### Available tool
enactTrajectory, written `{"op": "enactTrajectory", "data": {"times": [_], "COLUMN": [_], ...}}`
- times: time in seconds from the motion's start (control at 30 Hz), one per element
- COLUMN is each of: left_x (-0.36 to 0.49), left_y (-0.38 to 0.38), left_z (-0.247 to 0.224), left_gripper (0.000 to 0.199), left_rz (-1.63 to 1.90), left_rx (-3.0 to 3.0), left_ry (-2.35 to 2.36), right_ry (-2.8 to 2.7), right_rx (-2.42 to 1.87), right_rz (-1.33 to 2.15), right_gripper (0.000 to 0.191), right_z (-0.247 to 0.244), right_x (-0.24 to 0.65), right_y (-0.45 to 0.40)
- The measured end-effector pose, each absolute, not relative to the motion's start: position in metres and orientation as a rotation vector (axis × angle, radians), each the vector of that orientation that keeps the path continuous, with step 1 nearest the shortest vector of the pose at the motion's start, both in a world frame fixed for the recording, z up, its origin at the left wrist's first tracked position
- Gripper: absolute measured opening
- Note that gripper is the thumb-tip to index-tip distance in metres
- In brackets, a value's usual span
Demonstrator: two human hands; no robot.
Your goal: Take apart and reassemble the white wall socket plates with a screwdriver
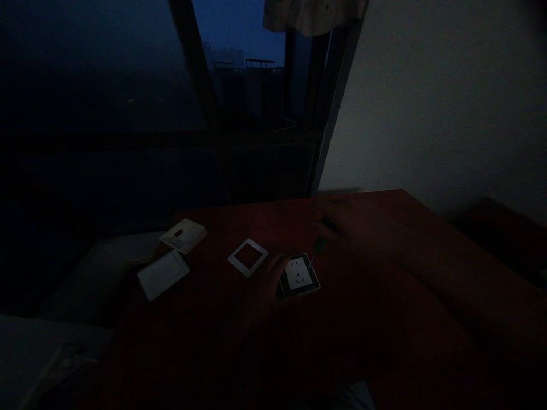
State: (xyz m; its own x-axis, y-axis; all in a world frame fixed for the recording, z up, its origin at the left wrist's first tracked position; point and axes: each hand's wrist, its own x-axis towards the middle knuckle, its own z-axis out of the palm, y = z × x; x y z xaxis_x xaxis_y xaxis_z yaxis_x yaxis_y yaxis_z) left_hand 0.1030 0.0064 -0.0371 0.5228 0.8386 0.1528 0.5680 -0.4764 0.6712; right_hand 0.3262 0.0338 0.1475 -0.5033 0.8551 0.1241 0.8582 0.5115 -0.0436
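Note:
In dim light, my left hand holds a wall socket by its left side, on the red tabletop. The socket has a white slotted face inside a dark surround. My right hand grips a screwdriver with a green part near its thin shaft. The shaft slants down, its tip at the socket's upper right edge; whether it sits on a screw I cannot see. Left of the socket lies a white square frame, apart from my fingers.
Two pale boxy pieces lie at the table's left edge: one with a dark square opening, the other a flat white one. Beyond the table is a dark window. A pale wall rises on the right.

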Motion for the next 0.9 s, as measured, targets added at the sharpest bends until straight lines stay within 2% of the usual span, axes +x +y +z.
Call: {"op": "enactTrajectory", "data": {"times": [0.1, 0.17, 0.37, 0.47, 0.57, 0.63, 0.7, 0.77, 0.87, 0.9], "left_x": [0.102, 0.101, 0.102, 0.102, 0.102, 0.101, 0.101, 0.102, 0.103, 0.103], "left_y": [0.007, 0.007, 0.008, 0.008, 0.007, 0.007, 0.007, 0.006, 0.006, 0.006], "left_z": [-0.036, -0.035, -0.036, -0.036, -0.036, -0.036, -0.036, -0.035, -0.034, -0.034], "left_gripper": [0.083, 0.082, 0.08, 0.079, 0.079, 0.079, 0.078, 0.077, 0.076, 0.076], "left_rz": [0.636, 0.642, 0.637, 0.635, 0.638, 0.637, 0.627, 0.611, 0.618, 0.627], "left_rx": [2.206, 2.203, 2.192, 2.184, 2.179, 2.181, 2.184, 2.178, 2.17, 2.172], "left_ry": [1.123, 1.106, 1.145, 1.157, 1.158, 1.157, 1.161, 1.181, 1.183, 1.176], "right_ry": [-2.602, -2.6, -2.521, -2.608, -2.669, -2.678, -2.643, -2.592, -2.631, -2.656], "right_rx": [-1.202, -1.165, -1.681, -1.492, -1.204, -1.259, -1.469, -1.629, -1.477, -1.352], "right_rz": [0.304, 0.397, -0.087, 0.133, 0.403, 0.332, 0.078, -0.112, 0.072, 0.194], "right_gripper": [0.038, 0.042, 0.029, 0.024, 0.04, 0.037, 0.027, 0.025, 0.023, 0.028], "right_z": [0.147, 0.148, 0.153, 0.154, 0.154, 0.153, 0.152, 0.151, 0.151, 0.152], "right_x": [0.334, 0.335, 0.329, 0.334, 0.34, 0.339, 0.337, 0.335, 0.337, 0.339], "right_y": [0.034, 0.032, 0.026, 0.027, 0.027, 0.026, 0.026, 0.027, 0.027, 0.027]}}
